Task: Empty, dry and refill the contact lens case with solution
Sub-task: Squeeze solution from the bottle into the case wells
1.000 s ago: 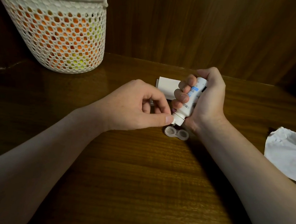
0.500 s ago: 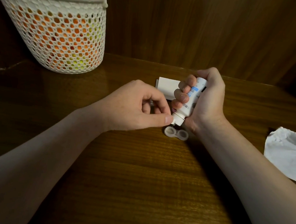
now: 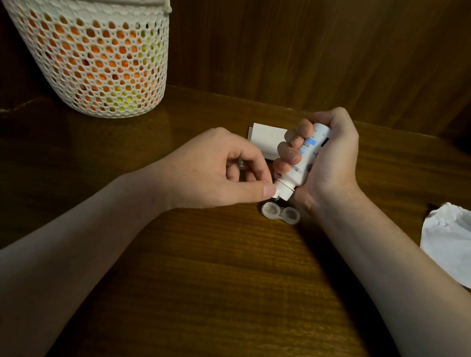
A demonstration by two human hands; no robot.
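A clear, uncapped contact lens case [image 3: 280,213] with two round wells lies on the wooden table [image 3: 221,289]. Just above it, my right hand [image 3: 324,162] grips a white solution bottle [image 3: 304,160] with a blue label, tipped nozzle-down over the left well. My left hand [image 3: 215,171] has its fingers curled, and its thumb tip touches the bottle's white flip cap [image 3: 282,192]. Whether liquid is coming out cannot be seen.
A white mesh basket [image 3: 98,57] with orange and yellow contents stands at the back left. A white box [image 3: 265,138] lies behind my hands. A crumpled white tissue [image 3: 458,244] sits at the right edge. A wooden wall rises behind the table.
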